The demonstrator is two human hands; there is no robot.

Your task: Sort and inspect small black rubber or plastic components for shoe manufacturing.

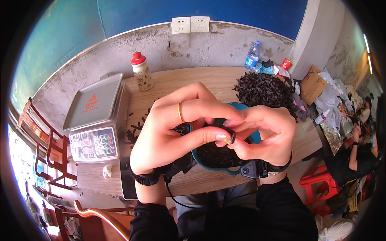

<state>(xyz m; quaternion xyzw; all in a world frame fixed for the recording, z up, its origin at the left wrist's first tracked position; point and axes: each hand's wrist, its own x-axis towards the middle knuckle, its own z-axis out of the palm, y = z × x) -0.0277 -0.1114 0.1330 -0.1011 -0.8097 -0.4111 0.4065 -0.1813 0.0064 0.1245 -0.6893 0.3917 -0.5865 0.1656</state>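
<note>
In front of me, a small black strip-like piece [233,139] is pinched between the fingertips of both hands. My left hand [171,128] is closed on it from the left, thumb and forefinger meeting at its end. From the other side my right hand [267,130] grips it with thumb and fingers. A thin yellow glint shows at the left thumb tip; I cannot make out what it is. Below the hands stands a teal basin [226,170] with more black pieces in it, partly hidden by my fingers. A large heap of similar black pieces [263,90] lies behind it, to the right.
A digital scale [94,102] stands left, with loose black pieces [134,132] beside it. Toward the wall are a red-capped bottle [142,74] and a water bottle [252,56]. Crumpled tissue [107,171] lies near the front edge. At right are a cardboard box [313,85], red stool [319,182] and a person [352,160].
</note>
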